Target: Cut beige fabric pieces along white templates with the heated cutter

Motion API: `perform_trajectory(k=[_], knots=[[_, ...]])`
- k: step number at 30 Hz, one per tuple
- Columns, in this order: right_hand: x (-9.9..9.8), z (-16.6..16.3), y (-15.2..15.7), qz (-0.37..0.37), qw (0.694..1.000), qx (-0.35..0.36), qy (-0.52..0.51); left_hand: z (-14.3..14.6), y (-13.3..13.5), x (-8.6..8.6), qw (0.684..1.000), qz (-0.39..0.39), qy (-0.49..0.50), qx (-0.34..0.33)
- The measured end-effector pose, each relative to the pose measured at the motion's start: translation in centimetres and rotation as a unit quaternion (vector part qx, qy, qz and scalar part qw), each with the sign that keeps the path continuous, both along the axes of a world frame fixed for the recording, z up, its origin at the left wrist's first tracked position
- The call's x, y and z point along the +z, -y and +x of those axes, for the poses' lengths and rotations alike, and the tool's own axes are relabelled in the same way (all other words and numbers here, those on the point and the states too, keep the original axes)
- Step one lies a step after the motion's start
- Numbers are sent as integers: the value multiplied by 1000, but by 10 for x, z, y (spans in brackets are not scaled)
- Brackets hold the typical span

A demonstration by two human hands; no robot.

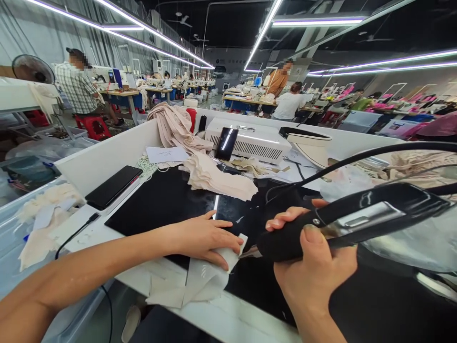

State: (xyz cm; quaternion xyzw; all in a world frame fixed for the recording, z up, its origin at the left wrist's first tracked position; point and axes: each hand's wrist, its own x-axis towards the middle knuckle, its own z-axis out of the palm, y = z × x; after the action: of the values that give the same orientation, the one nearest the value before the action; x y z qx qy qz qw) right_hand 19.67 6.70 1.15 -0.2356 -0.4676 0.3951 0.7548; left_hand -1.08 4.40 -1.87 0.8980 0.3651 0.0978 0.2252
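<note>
My left hand point(203, 237) lies flat, fingers stretched out, pressing a small cream fabric piece point(200, 281) onto the black pad point(160, 202) at the table's front edge. My right hand point(314, 267) is wrapped round the black handle of a hand-held iron point(353, 221), which points right and sits just right of the fabric. A black cable point(357, 159) arcs up from the tool. A heap of cream fabric pieces point(214, 176) rests on the pad beyond my left hand.
A black phone point(113, 186) lies on the white ledge at left. A white machine box point(250, 140) with a second phone point(226, 143) leaning on it stands at the back. Beige garments point(174, 126) hang over the divider. Other workers sit at distant tables.
</note>
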Motion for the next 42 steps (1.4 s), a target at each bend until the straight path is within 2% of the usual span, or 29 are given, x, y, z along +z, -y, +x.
perform_trajectory(k=[5, 11, 24, 32, 42], knots=[[4, 4, -4, 9, 1000, -10, 13, 2, -1, 2, 1000, 8, -4, 5], [8, 0, -6, -8, 1000, -18, -14, 2, -2, 6, 999, -38, -23, 1], [0, -5, 2, 4, 1000, 8, -2, -2, -2, 4, 999, -36, -20, 3], [-7, -7, 10, 0, 999, 15, 37, 0, -1, 13, 998, -50, -38, 9], [-10, -10, 23, -1, 998, 65, 13, -8, -1, 11, 998, -51, -31, 5]])
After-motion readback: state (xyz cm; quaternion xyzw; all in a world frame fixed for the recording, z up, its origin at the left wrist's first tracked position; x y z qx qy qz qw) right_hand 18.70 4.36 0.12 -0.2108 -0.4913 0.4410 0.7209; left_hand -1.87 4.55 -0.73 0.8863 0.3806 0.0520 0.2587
